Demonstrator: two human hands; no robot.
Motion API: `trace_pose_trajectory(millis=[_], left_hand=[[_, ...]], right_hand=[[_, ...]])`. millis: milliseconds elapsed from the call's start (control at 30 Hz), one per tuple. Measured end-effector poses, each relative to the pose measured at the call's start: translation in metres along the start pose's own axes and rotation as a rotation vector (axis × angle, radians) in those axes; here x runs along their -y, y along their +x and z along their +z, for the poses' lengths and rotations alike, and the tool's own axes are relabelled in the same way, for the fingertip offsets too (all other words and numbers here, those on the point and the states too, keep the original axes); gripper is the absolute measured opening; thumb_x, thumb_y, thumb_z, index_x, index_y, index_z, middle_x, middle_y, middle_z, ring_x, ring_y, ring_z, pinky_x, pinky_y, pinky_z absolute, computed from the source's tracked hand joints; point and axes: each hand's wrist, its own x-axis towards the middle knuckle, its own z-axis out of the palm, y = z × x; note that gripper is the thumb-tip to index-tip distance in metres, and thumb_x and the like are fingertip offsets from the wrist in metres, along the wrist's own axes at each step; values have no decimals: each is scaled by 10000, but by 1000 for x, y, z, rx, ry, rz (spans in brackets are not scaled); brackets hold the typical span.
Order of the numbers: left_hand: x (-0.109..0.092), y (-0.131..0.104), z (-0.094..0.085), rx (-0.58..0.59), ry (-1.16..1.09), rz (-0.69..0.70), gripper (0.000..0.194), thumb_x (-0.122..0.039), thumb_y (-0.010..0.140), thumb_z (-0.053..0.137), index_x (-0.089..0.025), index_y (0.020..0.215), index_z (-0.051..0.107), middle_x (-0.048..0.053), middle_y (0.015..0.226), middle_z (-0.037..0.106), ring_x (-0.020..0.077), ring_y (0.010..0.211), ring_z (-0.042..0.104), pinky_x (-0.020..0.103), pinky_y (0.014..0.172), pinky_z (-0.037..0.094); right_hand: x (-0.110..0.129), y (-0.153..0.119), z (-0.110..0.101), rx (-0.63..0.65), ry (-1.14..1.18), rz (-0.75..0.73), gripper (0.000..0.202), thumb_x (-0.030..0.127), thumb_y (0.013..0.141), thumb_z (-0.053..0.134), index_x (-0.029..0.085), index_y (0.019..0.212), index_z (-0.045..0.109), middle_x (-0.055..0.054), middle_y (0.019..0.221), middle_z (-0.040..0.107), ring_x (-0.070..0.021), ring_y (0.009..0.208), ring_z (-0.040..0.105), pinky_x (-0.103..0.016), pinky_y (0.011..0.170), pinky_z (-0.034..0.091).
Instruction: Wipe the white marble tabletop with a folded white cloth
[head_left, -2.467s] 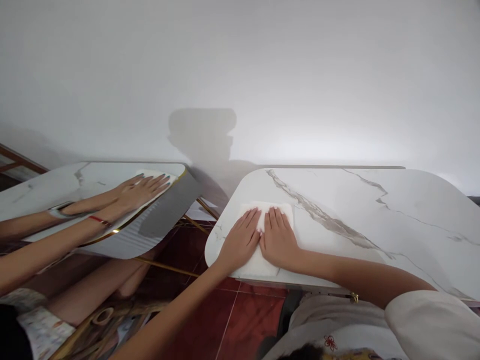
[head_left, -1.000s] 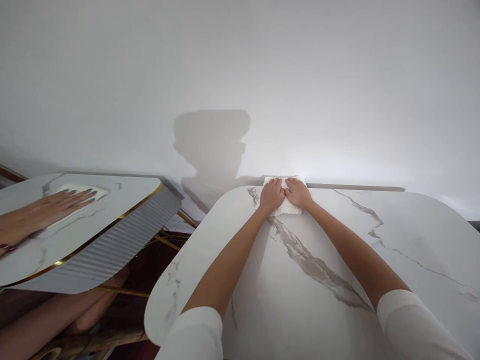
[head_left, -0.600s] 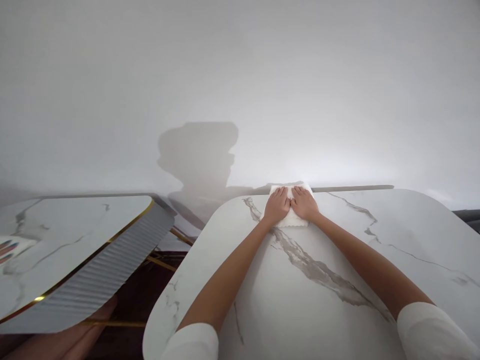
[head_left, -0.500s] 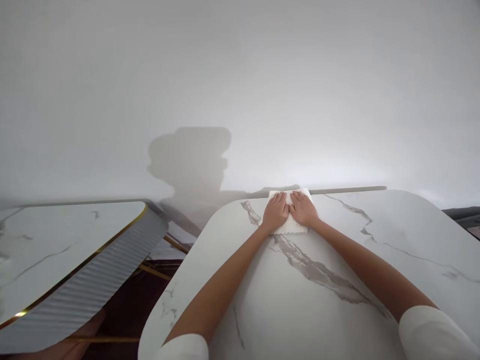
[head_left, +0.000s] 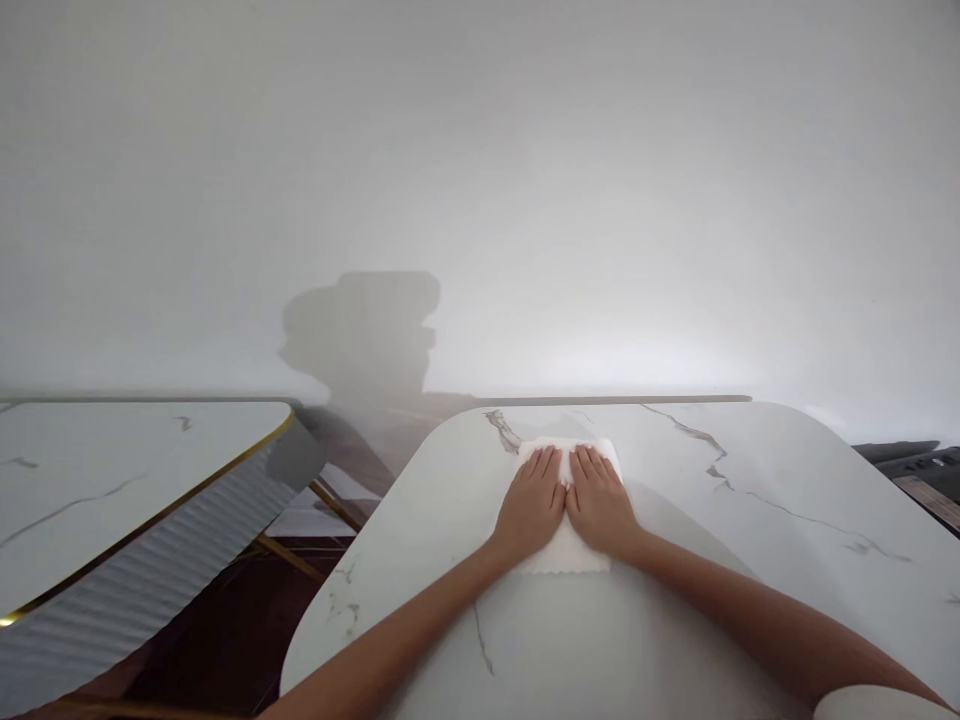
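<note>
Low in the frame's middle, the white cloth (head_left: 570,558), longer up and down, lies under the left hand (head_left: 529,508) and right hand (head_left: 604,508), both open flat, equally near.

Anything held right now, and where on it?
Not gripped: left hand and right hand lie flat on the white cloth, covering its middle.

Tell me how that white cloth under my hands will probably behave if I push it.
The white cloth looks thin and soft, so it would likely bunch up if pushed from one edge. Lying flat under both the left hand and right hand, it should probably slide fairly evenly.
</note>
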Motion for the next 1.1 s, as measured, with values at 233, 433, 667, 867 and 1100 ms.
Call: trace_pose_trajectory(millis=[233,433,667,867,1100], left_hand=[[-23,-84,-20,-47,54,-3,547,-244,907,292,-159,1447,256,82,1470,343,230,1362,296,435,1087,324],[-54,-120,-25,-84,114,-8,638,-210,889,330,-188,1481,93,75,1485,311,236,1358,305,431,1052,377],[-93,-113,-10,-5,62,-42,592,-205,892,317,-150,1466,188,99,1499,260,257,1375,259,470,1072,349],[-97,-64,9,58,-159,-62,525,-266,909,312,-157,1421,330,91,1476,309,251,1364,288,475,1100,319],[-66,32,35,-67,-322,-150,484,-121,849,313,-156,1290,509,80,1380,474,208,1306,402,429,1107,335]], right_hand=[[37,-67,-23,24,55,-58,506,237,929,317,69,1405,357,-105,1463,347,-228,1364,282,-396,1122,277],[36,-104,-40,107,95,-118,538,223,919,335,93,1438,281,-82,1495,250,-226,1384,222,-407,1124,284],[2,-122,-55,156,102,-96,559,196,891,351,114,1439,284,-66,1496,246,-223,1380,235,-416,1120,290],[-41,-101,-55,119,70,-66,542,203,872,360,106,1405,370,-77,1465,346,-206,1362,289,-392,1129,265],[-97,-18,-33,131,57,-106,521,227,873,372,91,1375,410,-126,1431,405,-231,1335,340,-420,1098,288]])
